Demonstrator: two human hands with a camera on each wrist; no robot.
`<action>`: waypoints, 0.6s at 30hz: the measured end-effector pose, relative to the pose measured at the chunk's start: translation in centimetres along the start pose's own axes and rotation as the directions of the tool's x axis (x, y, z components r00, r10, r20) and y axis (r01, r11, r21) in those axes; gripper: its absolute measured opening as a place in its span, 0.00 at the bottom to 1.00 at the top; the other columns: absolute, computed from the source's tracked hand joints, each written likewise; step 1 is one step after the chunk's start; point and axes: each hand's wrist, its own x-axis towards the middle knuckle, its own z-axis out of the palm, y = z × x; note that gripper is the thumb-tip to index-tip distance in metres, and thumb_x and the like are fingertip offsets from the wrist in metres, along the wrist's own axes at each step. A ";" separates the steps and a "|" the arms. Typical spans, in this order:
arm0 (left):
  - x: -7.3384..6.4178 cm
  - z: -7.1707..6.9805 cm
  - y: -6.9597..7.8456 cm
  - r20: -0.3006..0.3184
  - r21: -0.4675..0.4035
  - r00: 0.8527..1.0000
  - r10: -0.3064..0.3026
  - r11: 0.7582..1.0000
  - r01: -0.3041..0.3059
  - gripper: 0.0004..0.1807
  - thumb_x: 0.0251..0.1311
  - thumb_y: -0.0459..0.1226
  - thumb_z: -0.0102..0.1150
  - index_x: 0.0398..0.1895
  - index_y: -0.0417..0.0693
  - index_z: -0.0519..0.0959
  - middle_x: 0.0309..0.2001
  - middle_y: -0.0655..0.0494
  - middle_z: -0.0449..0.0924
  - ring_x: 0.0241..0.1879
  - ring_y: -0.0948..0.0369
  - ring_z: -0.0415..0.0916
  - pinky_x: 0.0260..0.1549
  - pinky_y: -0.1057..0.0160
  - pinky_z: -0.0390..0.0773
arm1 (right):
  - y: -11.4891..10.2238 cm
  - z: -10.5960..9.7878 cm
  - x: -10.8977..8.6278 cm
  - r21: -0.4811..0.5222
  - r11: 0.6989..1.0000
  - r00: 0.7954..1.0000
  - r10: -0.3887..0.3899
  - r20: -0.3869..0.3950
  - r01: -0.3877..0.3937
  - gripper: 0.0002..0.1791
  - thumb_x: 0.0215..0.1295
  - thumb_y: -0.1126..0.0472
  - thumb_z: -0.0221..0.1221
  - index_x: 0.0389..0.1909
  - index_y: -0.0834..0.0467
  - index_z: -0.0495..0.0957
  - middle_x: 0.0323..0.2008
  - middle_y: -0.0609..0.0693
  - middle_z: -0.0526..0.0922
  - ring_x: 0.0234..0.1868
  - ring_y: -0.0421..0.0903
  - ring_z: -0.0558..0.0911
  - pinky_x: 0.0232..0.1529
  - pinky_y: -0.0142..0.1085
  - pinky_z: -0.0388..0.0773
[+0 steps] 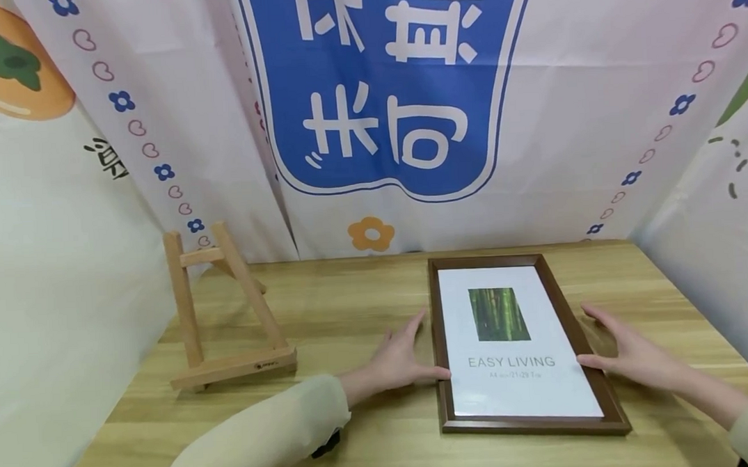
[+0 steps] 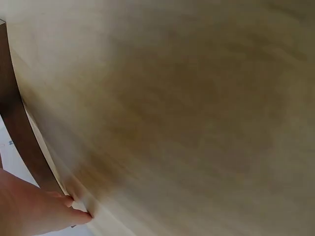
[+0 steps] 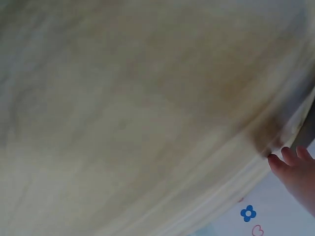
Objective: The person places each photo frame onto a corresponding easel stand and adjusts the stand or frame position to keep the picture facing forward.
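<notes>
A brown picture frame [image 1: 500, 428] lies flat on the wooden table, holding a white sheet with a green bamboo picture and the words EASY LIVING. At its left side is my left hand [image 1: 397, 361], thumb on the border and fingers spread toward the outer edge. My right hand [image 1: 636, 358] mirrors this on the right, its thumb on the right border and fingers stretched out beside the frame. In the left wrist view, fingertips [image 2: 81, 216] reach just past the dark border. Fingertips [image 3: 274, 163] of the right hand show near the dark edge in the right wrist view.
A small wooden easel [image 1: 254, 364] stands at the left of the table [image 1: 345, 297]. Behind the table hangs a white printed cloth [image 1: 569, 113] with a blue sign shape and flowers. Similar cloth walls flank both sides.
</notes>
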 end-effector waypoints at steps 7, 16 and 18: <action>0.3 0.3 -0.1 0.001 -0.028 1.000 -0.012 1.000 0.012 0.62 0.43 0.61 0.73 0.76 0.45 0.51 0.73 0.49 0.56 0.70 0.50 0.55 0.68 0.38 0.44 | 0.4 0.3 0.1 0.010 1.000 1.000 -0.007 -0.013 0.007 0.49 0.56 0.53 0.70 0.70 0.70 0.55 0.64 0.77 0.60 0.61 0.78 0.59 0.53 0.73 0.58; 0.4 0.6 0.3 0.013 -0.011 0.999 -0.029 1.000 0.030 0.56 0.44 0.58 0.74 0.74 0.48 0.58 0.72 0.49 0.59 0.72 0.49 0.52 0.68 0.38 0.41 | 0.5 0.5 0.2 0.057 0.998 1.000 -0.003 0.019 0.002 0.43 0.59 0.55 0.68 0.68 0.69 0.59 0.63 0.76 0.62 0.61 0.77 0.61 0.53 0.71 0.59; 0.4 0.6 0.4 0.007 -0.012 0.999 -0.037 0.999 0.037 0.55 0.44 0.57 0.74 0.74 0.47 0.58 0.72 0.48 0.59 0.72 0.49 0.50 0.68 0.37 0.41 | 0.4 0.7 0.3 0.074 0.997 1.000 -0.001 0.028 -0.001 0.42 0.60 0.56 0.67 0.68 0.69 0.59 0.63 0.76 0.63 0.61 0.77 0.61 0.53 0.71 0.60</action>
